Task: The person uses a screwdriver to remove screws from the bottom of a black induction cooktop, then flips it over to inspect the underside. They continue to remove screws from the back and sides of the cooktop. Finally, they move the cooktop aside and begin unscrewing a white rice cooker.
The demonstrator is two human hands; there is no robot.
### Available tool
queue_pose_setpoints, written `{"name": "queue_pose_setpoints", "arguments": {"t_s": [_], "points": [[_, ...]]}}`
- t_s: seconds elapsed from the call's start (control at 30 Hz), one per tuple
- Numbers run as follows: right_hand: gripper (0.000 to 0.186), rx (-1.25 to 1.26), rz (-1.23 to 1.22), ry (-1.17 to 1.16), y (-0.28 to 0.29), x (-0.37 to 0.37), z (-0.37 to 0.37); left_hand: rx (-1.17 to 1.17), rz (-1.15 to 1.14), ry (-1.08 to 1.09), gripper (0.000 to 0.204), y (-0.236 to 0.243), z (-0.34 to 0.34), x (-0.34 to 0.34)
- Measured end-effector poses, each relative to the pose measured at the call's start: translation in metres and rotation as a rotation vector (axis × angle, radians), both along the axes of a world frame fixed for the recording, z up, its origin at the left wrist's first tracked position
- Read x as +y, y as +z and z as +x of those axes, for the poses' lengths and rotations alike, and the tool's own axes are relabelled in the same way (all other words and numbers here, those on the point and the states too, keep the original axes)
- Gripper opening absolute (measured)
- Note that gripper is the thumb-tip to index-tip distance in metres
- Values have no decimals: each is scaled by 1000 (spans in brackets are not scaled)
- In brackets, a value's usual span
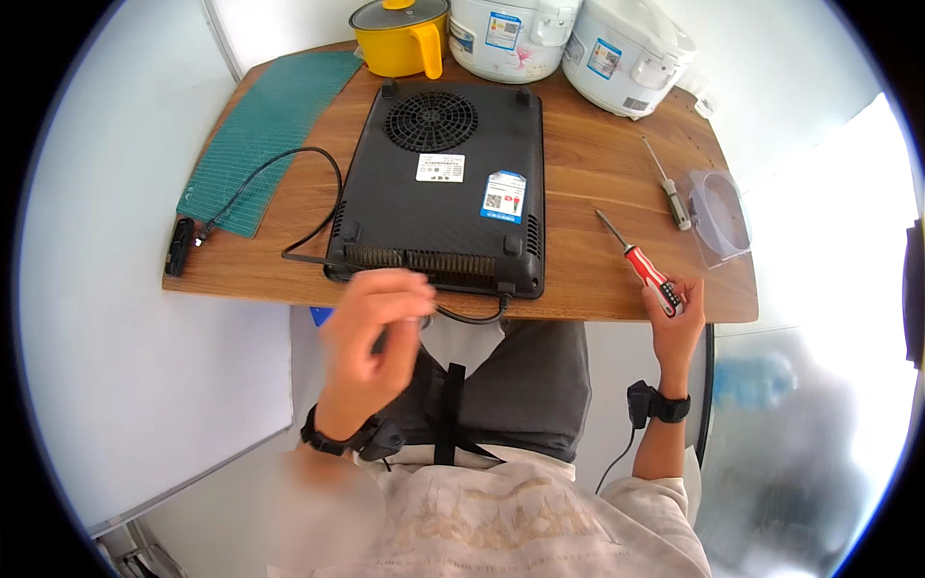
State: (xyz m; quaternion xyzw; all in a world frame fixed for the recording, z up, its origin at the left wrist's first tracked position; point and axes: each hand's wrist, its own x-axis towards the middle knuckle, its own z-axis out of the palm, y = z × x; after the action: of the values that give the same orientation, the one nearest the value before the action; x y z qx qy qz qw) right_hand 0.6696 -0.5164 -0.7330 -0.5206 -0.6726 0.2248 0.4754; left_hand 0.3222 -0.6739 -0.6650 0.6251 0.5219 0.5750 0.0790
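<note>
A black induction cooker (385,193) lies upside down on the wooden table, its round fan grille at the far end and vents along its near edge. My left hand (371,337) is over the cooker's near left edge, above the power cord. Its thumb and forefinger come together in a pinch; anything between the tips is too small to make out. At the table's right front edge my right hand (679,313) is closed around a red-and-white screwdriver (647,270), shaft pointing away and to the left. The cord (332,173) loops from the cooker's near right corner to the left.
A second screwdriver (668,185) lies at the right beside a clear plastic box (721,220). A green cutting mat (265,135) covers the left side, with a black plug (180,248) at its near corner. Along the back stand a yellow pot (390,50) and two white rice cookers (617,63).
</note>
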Motion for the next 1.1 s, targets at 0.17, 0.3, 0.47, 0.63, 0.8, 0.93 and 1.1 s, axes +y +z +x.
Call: {"name": "queue_pose_setpoints", "arguments": {"t_s": [0.17,0.3,0.47,0.63,0.8,0.93,1.1], "points": [[33,-351,106,-63,16,19,-21,-335,-110,456,21,-13,-83,-20],[26,-480,173,-9,43,40,-36,-204,-331,603,37,-20,-147,-17],[24,-529,176,-1,80,59,-35,-205,-441,442,41,19,-152,4],[28,-446,154,-45,118,73,-39,-247,-462,366,30,58,-166,18],[30,-430,173,-63,153,78,-26,-331,-384,324,18,90,-170,38],[31,-415,155,-87,173,82,0,-384,-291,325,19,139,-133,53],[35,-431,186,-55,175,99,30,-192,-286,477,18,203,-73,64]]}}
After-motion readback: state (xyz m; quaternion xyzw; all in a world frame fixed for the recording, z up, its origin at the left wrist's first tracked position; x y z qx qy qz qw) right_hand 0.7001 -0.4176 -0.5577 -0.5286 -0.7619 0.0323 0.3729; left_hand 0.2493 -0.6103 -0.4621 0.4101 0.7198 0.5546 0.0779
